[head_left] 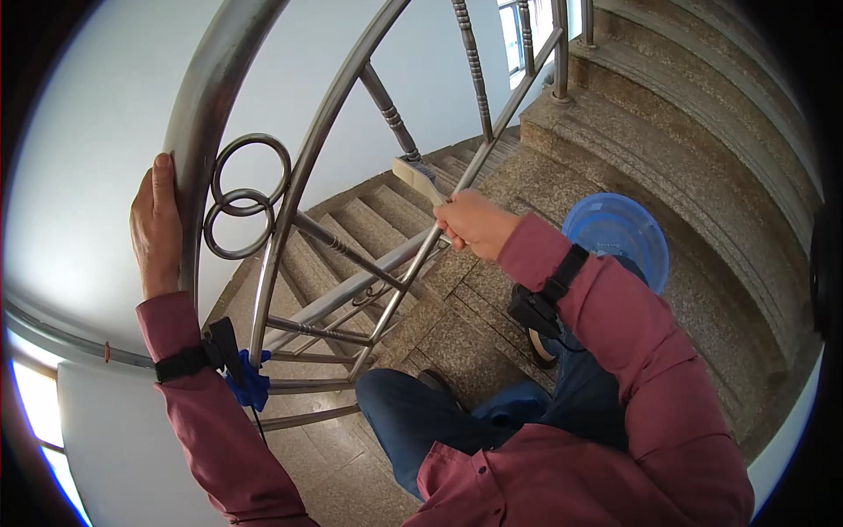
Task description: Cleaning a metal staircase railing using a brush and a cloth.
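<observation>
My left hand [158, 224] grips the outer side of the thick metal handrail [200, 132]; its thumb lies along the rail and some of its fingers are hidden. In my right hand [474, 220] is a brush [419, 180] with a pale handle, held closed in my fist. The brush head reaches the lower end of a ribbed baluster [391, 112], close to the slanting lower rail [474, 165]. Two joined metal rings [252, 140] sit between the handrail and the inner curved bar [303, 180].
A blue bucket [645, 220] stands on the step right of my right forearm. A blue cloth [250, 379] hangs at the railing by my left wrist. Another blue thing [509, 406] lies between my legs. Stone stairs [694, 105] rise at right; others [342, 233] descend beyond the railing.
</observation>
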A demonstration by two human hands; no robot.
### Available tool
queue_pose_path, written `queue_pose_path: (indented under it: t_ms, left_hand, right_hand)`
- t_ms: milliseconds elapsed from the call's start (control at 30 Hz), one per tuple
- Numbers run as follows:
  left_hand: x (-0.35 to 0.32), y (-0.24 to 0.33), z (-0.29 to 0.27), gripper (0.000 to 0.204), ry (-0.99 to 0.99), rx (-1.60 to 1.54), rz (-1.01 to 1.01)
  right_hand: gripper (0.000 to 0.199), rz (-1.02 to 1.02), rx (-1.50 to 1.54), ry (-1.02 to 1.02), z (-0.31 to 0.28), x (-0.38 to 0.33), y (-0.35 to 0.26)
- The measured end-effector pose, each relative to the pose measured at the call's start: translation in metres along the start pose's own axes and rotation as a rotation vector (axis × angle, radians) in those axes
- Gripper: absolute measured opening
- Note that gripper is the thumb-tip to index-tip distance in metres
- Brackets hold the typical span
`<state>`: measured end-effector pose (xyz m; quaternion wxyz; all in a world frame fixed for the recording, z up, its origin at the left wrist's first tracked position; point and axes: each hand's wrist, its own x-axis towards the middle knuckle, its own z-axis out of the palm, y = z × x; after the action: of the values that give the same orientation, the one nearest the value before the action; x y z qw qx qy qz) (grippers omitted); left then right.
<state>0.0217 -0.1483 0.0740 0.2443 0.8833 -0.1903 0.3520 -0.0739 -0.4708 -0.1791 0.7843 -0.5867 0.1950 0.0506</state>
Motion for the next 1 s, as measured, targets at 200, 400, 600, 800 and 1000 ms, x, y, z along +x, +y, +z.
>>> queue_pose_path:
  t_ms: [200, 400, 600, 800, 1000]
  left_hand:
    - [0.001, 0.005, -0.005, 0.08, -0.092, 0.044, -0.07]
    - [0.0, 0.005, -0.003, 0.08, -0.083, 0.023, -0.08]
    - [0.001, 0.002, -0.008, 0.08, -0.084, 0.022, -0.076]
    - [-0.001, 0.008, -0.007, 0.077, -0.069, 0.055, -0.083]
    - [0.0, 0.005, -0.001, 0.072, -0.037, 0.026, -0.004]
  right_hand:
    - [0.018, 0.037, 0.132, -0.071, 0.009, 0.038, -0.013]
    - [0.021, -0.058, 0.046, -0.027, 0.011, 0.021, -0.01]
    - [0.025, -0.012, -0.061, -0.048, -0.015, -0.003, -0.005]
    - [0.025, 0.013, -0.078, -0.005, -0.001, 0.022, -0.02]
    - [0.025, 0.017, -0.053, 0.018, 0.009, 0.039, -0.019]
